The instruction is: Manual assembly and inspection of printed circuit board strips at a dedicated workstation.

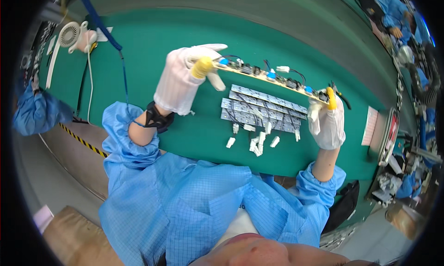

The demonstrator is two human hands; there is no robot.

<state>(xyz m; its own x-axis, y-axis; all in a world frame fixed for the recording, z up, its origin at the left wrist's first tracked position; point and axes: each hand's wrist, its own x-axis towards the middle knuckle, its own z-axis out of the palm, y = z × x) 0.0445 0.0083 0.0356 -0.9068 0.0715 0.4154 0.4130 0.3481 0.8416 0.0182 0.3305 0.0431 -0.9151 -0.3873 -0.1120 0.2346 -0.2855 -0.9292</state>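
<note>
Workshop setting: a green-topped desk [185, 48] with a grey border, a yellow-and-black hazard strip along its near left edge, and other blue-coated people at work at the far right. Item one: a long, narrow tan circuit board [268, 77] carrying blue and black components and short wires with a white connector, held in the air above the desk, tilted so its component side faces away and upward. Item two: the left hand [181, 81], in a white fabric glove with a yellow fingertip cover, clamped on the board's left end; a black wrist strap with a blue coiled cord sits on that forearm. Item three: the right hand [327, 122], likewise gloved with a yellow fingertip cover, clamped on the board's right end; the hands stand well apart, one at each end. Item four: a stack of flat silver-grey strip boards [259, 108] with black leads and white plug connectors [256, 141], lying on the desk directly beneath the held board. Item five: a small white desk fan [70, 34] at the far left. Risk note: held only at its ends, the board could flex or slip, and its dangling wires might snag the stack below.
</note>
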